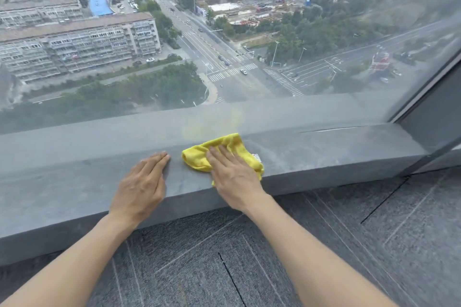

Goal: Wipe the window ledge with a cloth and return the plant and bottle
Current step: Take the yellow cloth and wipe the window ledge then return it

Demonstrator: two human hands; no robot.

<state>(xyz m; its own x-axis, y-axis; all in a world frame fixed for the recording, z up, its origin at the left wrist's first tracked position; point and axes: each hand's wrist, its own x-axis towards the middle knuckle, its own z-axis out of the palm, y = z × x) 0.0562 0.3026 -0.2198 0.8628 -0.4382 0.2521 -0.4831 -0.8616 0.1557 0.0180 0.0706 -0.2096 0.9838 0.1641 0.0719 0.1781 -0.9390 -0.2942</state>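
Note:
A grey stone window ledge (324, 152) runs across the view below a large window pane. A crumpled yellow cloth (199, 157) lies on the ledge near its middle. My right hand (233, 177) presses flat on the cloth with straight fingers, covering its right part. My left hand (141, 187) rests flat on the bare ledge just left of the cloth, fingers straight and together, not touching the cloth. No plant or bottle is in view.
The window glass (224, 32) rises straight from the ledge's far side. A dark slanted window frame (429, 112) meets the ledge at the right end. Grey carpet tiles (324, 244) cover the floor below the ledge's front edge.

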